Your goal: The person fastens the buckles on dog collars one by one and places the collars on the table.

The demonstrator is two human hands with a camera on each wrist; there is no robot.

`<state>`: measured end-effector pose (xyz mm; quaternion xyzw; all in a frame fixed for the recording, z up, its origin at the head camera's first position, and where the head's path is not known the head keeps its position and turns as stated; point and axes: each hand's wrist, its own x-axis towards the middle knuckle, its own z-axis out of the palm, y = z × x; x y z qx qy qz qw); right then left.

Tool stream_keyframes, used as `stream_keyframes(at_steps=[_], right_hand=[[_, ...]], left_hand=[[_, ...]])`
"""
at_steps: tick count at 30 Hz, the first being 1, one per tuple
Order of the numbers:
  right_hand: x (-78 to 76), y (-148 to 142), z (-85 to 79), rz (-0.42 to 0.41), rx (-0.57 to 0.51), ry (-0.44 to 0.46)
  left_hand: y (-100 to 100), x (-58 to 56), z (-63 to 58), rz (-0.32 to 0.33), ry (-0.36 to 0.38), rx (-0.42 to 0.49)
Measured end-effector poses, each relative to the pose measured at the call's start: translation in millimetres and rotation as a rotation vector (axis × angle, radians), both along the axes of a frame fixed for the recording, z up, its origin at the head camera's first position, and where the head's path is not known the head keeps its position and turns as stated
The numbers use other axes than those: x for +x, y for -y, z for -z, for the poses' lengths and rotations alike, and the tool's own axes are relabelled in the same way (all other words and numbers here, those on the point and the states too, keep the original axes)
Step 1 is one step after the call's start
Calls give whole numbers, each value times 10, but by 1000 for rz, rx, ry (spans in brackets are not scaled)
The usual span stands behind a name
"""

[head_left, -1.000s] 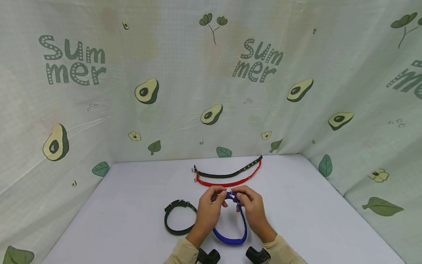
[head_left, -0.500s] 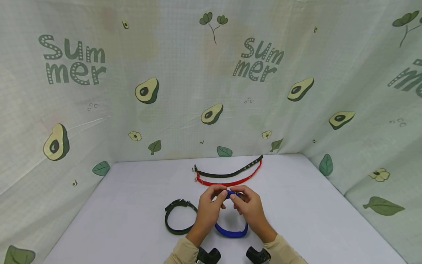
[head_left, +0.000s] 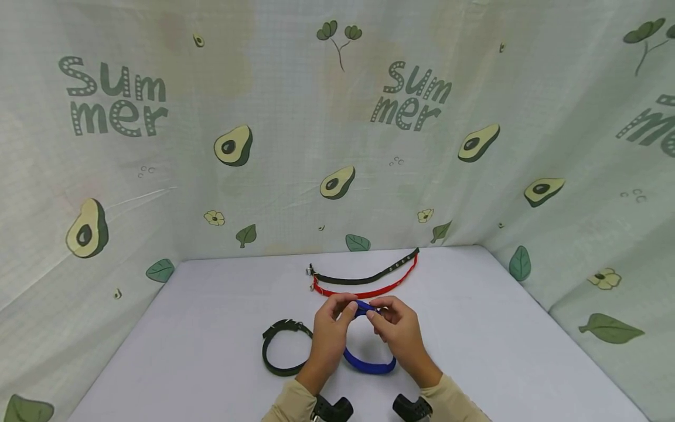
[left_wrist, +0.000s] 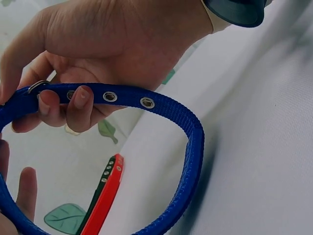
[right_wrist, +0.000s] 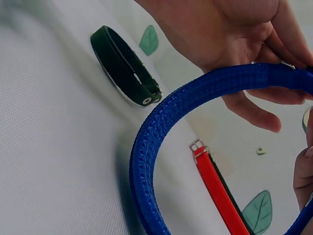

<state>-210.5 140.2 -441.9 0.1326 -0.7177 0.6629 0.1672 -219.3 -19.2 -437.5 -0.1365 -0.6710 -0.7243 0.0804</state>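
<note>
A blue collar (head_left: 369,368) forms a closed-looking loop hanging between both hands over the table. My left hand (head_left: 331,337) pinches its upper part between thumb and fingers. Opposite it, my right hand (head_left: 403,334) pinches the same part, close to the left fingertips. In the left wrist view, the right fingers (left_wrist: 80,98) curl over the blue strap near a metal ring (left_wrist: 38,86), and several metal eyelets (left_wrist: 147,103) show along it. From the right wrist side, the left hand (right_wrist: 234,39) appears behind the strap. Fingers hide the buckle area.
A dark green collar (head_left: 285,371), buckled into a ring, lies left of the left hand. Farther back, a red collar (head_left: 364,295) and a dark studded-looking collar (head_left: 350,281) lie stretched side by side on the white table (head_left: 211,328). A printed curtain (head_left: 285,193) hangs behind.
The blue collar's metal buckle part, visible between the fingertips before, is now covered. The loop's lower part has risen, and the right fingers have closed in on the strap's top.
</note>
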Motion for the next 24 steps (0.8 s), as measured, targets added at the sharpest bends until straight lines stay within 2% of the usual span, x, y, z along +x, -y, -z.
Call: stream_keyframes(at_steps=[6, 12, 18, 24], right_hand=[[-10, -17, -6, -37, 12, 23], [-10, -20, -32, -98, 65, 47], [-7, -14, -23, -93, 60, -5], [-7, 4, -25, -94, 50, -23]], left_hand=[[10, -1, 5, 22, 0, 41], [8, 1, 16, 24, 14, 13], [-4, 1, 7, 60, 22, 15], [5, -4, 5, 54, 12, 24]])
